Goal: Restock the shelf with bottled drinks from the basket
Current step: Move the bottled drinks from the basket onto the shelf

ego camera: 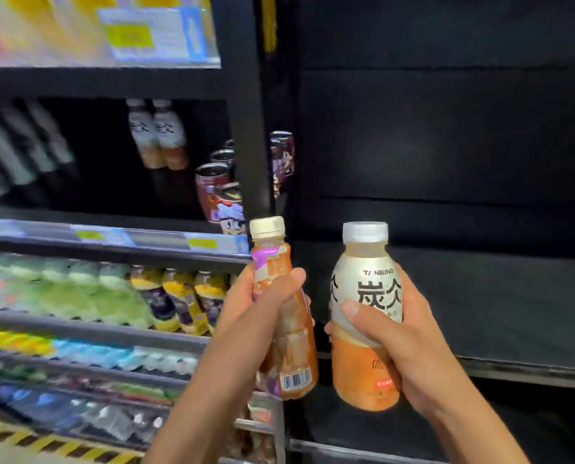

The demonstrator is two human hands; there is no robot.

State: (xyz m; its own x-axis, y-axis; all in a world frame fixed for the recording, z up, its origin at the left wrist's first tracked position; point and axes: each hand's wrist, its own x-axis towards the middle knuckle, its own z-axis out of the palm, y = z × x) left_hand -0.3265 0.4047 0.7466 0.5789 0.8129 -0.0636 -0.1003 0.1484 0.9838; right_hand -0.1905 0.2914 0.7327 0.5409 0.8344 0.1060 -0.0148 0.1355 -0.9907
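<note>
Two bottles in hand, both held in front of the black shelf upright [246, 128] and level with the lower shelves.

Left hand [262, 306]: fingers and thumb clamped round the middle of an orange-and-purple labelled drink bottle [294, 356]. The bottle is tilted, its cream cap [267, 227] leaning up and to the left against the line of the upright. Neck and cap stand clear above the hand. The base, with a barcode [296, 380], shows below it.

Right hand [390, 333]: clamped on a silver-labelled tea bottle [366, 283] with orange liquid. The thumb lies across the front at the lower edge of the label, and the fingers wrap behind. The bottle is upright, its white cap [365, 232] and shoulder above the hand and its base below. It sits in front of a dark panel [446, 145] to the right of the shelf.

The two held bottles are side by side, close, with a narrow gap between them.

Shelf contents: two matching silver-labelled bottles [159, 135] stand on the upper tier, well above and left of the hands. Printed cans [212, 192] are beside the upright. Price strips [112, 236] run along the shelf edge. Yellow-and-purple bottles [179, 296] are on the tier just left of the left hand. The rows further left are blurred
</note>
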